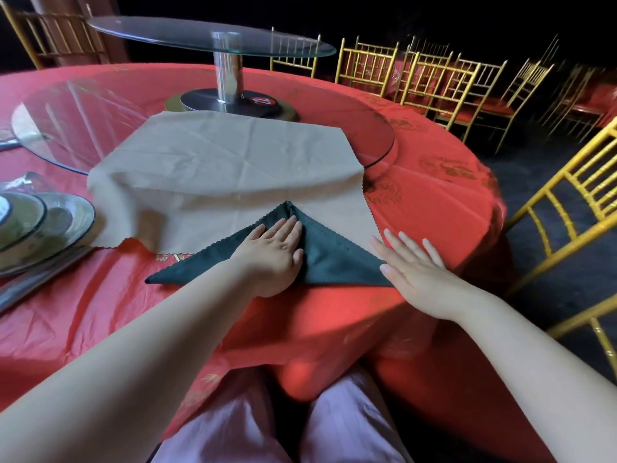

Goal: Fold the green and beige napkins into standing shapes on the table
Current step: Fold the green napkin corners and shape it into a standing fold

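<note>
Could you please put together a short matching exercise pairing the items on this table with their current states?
1. green napkin
2. beige napkin
3. plates
4. left hand

A. spread open, partly over the glass turntable
B. folded into a triangle
C. pressing flat on the green napkin
D. stacked at far left

Pairs: 1-B, 2-A, 3-D, 4-C

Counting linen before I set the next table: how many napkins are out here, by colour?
Green napkin, folded into a triangle: 1
Beige napkin, spread flat: 1
Total: 2
</note>
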Tool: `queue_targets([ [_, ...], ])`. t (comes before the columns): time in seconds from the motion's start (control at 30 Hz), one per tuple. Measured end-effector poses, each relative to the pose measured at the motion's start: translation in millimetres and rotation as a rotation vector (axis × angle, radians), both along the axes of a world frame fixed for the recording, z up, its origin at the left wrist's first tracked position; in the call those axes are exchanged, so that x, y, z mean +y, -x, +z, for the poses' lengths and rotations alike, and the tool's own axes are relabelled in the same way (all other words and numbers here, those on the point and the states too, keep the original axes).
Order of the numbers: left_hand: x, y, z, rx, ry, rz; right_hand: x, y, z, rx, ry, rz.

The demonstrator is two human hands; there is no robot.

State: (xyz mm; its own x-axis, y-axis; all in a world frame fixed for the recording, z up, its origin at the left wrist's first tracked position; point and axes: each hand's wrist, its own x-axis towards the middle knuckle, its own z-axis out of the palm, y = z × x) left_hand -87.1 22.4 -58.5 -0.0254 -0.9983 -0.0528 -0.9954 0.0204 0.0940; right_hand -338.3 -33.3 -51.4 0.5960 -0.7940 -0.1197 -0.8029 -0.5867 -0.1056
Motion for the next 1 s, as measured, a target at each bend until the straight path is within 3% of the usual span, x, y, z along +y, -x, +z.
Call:
queue_targets([
  [0.1, 1.8, -0.4, 0.2, 0.002, 0.028, -0.007, 9.1, 4.3, 0.1, -0.226, 0.132, 0.039],
  [0.17, 5.6, 0.6, 2.6, 0.016, 0.136, -0.015, 19.4, 2.3, 3.9, -0.391, 0.071, 0.115],
  [0.33, 35.9, 23.5, 15.2, 0.099, 0.562, 0.102, 18.0, -5.2, 6.9, -0.407, 0.099, 0.256],
  [0.5, 62.9, 47.5, 9.9, 0.165, 0.309, 0.194, 8.4, -13.6, 11.9, -0.365, 0.173, 0.325],
  [0.77, 65.7, 51.7, -0.3, 0.202, 0.351, 0.16, 17.0, -25.5, 33.3, -0.258, 0.516, 0.468],
  [1.0, 53.4, 65.9, 9.1, 0.322, 0.371, 0.34, 27.7, -48.3, 74.9, -0.065, 0.575, 0.536],
])
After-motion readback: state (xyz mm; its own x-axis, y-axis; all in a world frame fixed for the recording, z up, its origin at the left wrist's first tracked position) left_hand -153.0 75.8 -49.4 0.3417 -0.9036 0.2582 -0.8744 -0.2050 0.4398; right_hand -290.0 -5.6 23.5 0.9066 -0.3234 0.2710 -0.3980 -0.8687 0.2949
